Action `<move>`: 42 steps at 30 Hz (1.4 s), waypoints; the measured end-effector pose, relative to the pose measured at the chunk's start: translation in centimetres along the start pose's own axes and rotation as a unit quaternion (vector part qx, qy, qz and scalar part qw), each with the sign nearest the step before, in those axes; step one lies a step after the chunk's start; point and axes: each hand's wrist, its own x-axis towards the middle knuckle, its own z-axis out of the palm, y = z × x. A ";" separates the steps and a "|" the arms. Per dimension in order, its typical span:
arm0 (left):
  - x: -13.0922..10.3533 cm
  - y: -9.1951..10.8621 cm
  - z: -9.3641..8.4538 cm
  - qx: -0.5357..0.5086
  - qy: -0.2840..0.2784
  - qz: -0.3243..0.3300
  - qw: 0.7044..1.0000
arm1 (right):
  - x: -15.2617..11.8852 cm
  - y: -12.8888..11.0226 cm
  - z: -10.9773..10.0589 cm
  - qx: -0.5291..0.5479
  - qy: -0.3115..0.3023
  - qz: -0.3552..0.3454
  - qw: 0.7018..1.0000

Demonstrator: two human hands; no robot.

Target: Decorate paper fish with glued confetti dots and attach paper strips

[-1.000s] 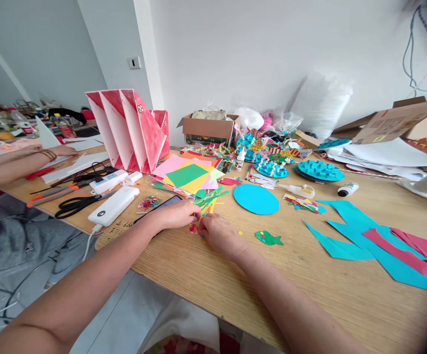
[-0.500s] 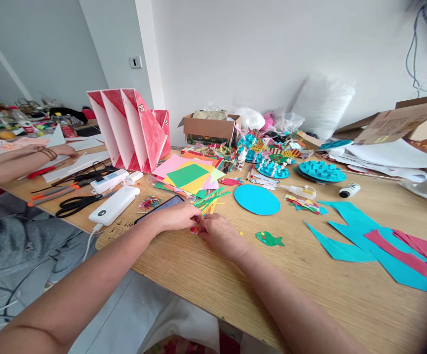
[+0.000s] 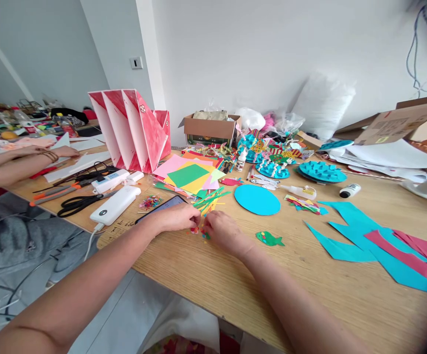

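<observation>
Slides right hand (image 3: 225, 232) slightly away from left hand (image 3: 184, 217), baring more small paper dots (image 3: 205, 236) between on the table (image 3: 184, 270), likely easing access. Bends fingers on both; cannot tell if pinching anything. Leaves open room toward the near edge, with green paper fish (image 3: 269, 239) rightward, paper strips (image 3: 213, 197) just beyond.

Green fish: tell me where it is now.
In the head view, the green fish lies on the table, just right of the right hand and below the blue oval.
</observation>
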 end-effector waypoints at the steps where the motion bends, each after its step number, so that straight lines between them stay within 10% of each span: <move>1: 0.0 0.1 0.2 0.004 0.003 -0.002 1.000 | 0.0 0.3 -0.2 0.014 0.004 0.010 1.000; 12: 0.2 1.0 2.3 0.064 0.080 0.066 0.993 | 0.0 2.7 -1.0 0.222 0.007 0.054 0.973; 18: 1.1 1.0 2.5 -0.182 0.082 -0.052 0.978 | -0.4 3.9 -1.1 0.376 -0.011 0.037 0.926; 25: 1.6 1.6 2.7 -0.410 0.072 -0.037 0.908 | -0.5 4.6 -1.3 0.570 -0.028 0.043 0.820; 42: 2.2 1.8 2.5 -0.418 0.119 -0.058 0.899 | -1.3 4.4 -4.3 0.467 0.073 0.090 0.876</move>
